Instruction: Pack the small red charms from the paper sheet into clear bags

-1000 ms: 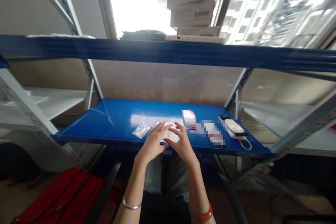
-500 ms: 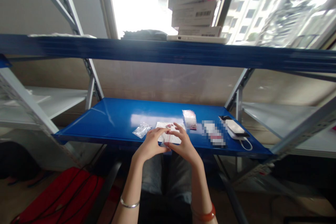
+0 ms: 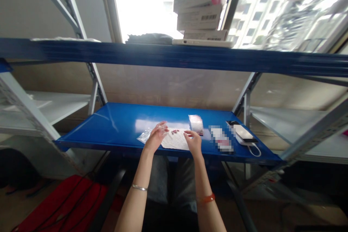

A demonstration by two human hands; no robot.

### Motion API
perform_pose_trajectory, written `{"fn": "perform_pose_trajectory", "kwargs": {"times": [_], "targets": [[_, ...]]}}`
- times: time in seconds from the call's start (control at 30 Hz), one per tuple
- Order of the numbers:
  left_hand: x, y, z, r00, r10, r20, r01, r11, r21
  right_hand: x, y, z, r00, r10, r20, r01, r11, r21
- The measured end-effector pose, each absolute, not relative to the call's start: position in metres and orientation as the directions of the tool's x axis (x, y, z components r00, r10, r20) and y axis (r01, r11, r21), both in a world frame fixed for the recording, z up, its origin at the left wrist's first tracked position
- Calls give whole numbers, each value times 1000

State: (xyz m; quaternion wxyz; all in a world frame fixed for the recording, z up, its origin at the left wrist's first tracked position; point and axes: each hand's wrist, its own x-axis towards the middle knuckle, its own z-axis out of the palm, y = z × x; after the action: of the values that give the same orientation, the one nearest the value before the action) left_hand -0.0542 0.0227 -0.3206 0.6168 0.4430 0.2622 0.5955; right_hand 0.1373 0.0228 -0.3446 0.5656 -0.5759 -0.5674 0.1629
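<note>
On blue steel shelf (image 3: 114, 123), crinkled paper (image 3: 175, 141)

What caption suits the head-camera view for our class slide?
Left hand and right hand over a white sheet on a blue metal shelf, beside a clear plastic bag.

Room for a hand is left along the back of the blue steel shelf (image 3: 116, 119), behind the white sheet (image 3: 175, 140), and toward the shelf's left end. Beside the left hand (image 3: 156, 137) lies a clear bag (image 3: 144, 136). Rightward passage from the right hand (image 3: 193, 143) is obstructed by a bag of small red items (image 3: 195, 124), a blurred packet (image 3: 220, 138) and a white power bank (image 3: 243, 133). Upward reach is limited by the blue upper shelf beam (image 3: 163, 56), and the sides are bounded by steel uprights (image 3: 246, 110).
</note>
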Motion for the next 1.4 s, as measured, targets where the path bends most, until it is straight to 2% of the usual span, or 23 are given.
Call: {"fn": "perform_pose_trajectory", "kwargs": {"times": [0.13, 0.27, 0.4, 0.5, 0.6, 0.67, 0.73, 0.8, 0.93, 1.07, 1.2, 1.4], "targets": [[-53, 51, -329, 306, 940, 153, -531, 35, 847, 132, 47, -350, 231, 845, 482, 535, 303, -789], [-53, 69, -334, 409, 909, 86, -569, 180, 803, 126, 62, -344, 206, 864, 461, 535, 295, -792], [-55, 77, -338, 443, 894, 67, -590, 235, 772, 124, 63, -325, 155, 885, 438, 449, 332, -829], [-56, 78, -342, 467, 884, 15, -534, 269, 802, 124, 59, -299, 57, 888, 456, 363, 407, -838], [-56, 78, -348, 493, 870, 0, -542, 307, 782, 122, 58, -272, -129, 895, 427, 388, 442, -809], [-56, 78, -350, 517, 856, -3, -559, 341, 755, 119, 61, -260, -307, 881, 361, 394, 463, -794], [-56, 79, -351, 544, 839, -12, -573, 382, 725, 113, 65, -252, -459, 858, 230, 407, 433, -805], [-55, 79, -350, 572, 820, -14, -581, 417, 699, 107, 69, -247, -533, 842, 79, 451, 363, -815], [-53, 80, -345, 623, 782, -13, -560, 458, 691, 97, 69, -234, -547, 822, -160, 596, 248, -764], [-52, 83, -348, 610, 792, -21, -576, 462, 674, 94, 67, -219, -577, 746, -332, 681, 216, -699], [-54, 87, -354, 607, 792, -64, -573, 492, 655, 92, 73, -220, -594, 681, -429, 687, 151, -711], [-53, 87, -354, 590, 802, -90, -572, 494, 655, 86, 81, -226, -572, 656, -493, 720, 114, -685]]}}
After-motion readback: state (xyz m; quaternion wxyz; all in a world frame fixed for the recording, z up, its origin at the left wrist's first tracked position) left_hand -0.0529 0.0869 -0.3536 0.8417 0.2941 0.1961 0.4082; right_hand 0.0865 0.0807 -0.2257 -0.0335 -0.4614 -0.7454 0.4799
